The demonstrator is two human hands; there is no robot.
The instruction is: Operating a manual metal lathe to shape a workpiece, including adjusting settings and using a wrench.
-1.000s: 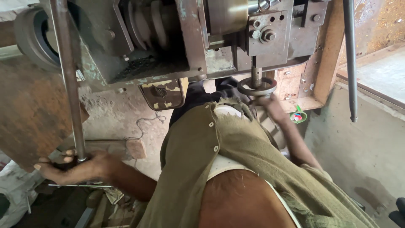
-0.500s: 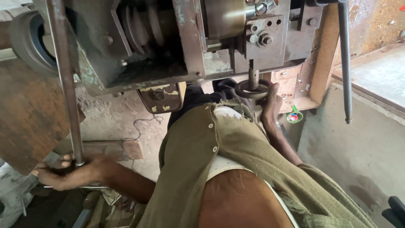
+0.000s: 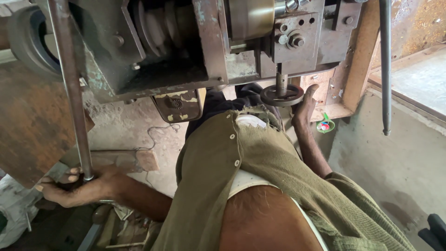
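Observation:
My left hand (image 3: 76,188) is closed around the lower end of a long steel lever rod (image 3: 69,88) that runs down from the machine at the left. My right hand (image 3: 304,104) reaches up and rests against the rim of a small dark handwheel (image 3: 281,95) that hangs on a short shaft under the grey machine body (image 3: 186,42). My olive shirt fills the middle of the view and hides my forearms in part.
A rusty metal plate (image 3: 32,125) stands at the left. A second thin rod (image 3: 385,69) hangs at the right beside a concrete ledge (image 3: 409,83). A small green and red object (image 3: 325,124) lies on the floor below the handwheel. Loose wire trails on the dusty floor.
The view has shifted slightly. My right hand has moved up along the handwheel's right side. My left hand keeps its grip on the lever rod.

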